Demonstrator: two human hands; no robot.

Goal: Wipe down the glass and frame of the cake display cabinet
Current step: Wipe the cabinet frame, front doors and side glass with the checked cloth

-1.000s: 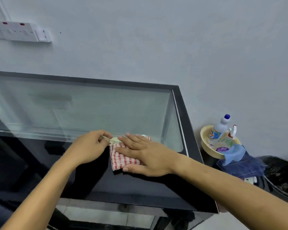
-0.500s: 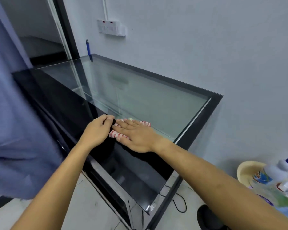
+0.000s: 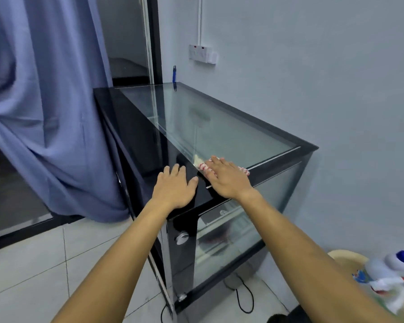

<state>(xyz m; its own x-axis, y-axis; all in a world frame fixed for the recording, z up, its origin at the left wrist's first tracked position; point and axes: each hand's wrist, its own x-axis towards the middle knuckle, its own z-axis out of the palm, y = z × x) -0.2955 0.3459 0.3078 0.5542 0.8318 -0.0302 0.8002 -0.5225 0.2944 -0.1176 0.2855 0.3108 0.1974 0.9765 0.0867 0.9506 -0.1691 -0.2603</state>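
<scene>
The cake display cabinet (image 3: 308,148) has a black frame and a glass top (image 3: 219,127), with glass side panels below. A red-and-white checked cloth (image 3: 202,167) lies on the top near the cabinet's near end. My right hand (image 3: 229,180) lies flat on the cloth, fingers spread, pressing it against the glass and frame. My left hand (image 3: 175,187) rests flat and open on the black top panel just left of the cloth, apart from it. Most of the cloth is hidden under my right hand.
A blue curtain (image 3: 44,101) hangs left of the cabinet. A yellow basin (image 3: 345,257) with a spray bottle (image 3: 383,269) stands at the bottom right. A black cable (image 3: 243,297) lies on the tiled floor. A wall socket (image 3: 202,53) and a blue pen (image 3: 174,74) are beyond the far end.
My view has swung left and back, showing the cabinet's end and the curtain. My left hand has let go of the cloth's edge and now lies flat beside it. My right hand stays on the cloth.
</scene>
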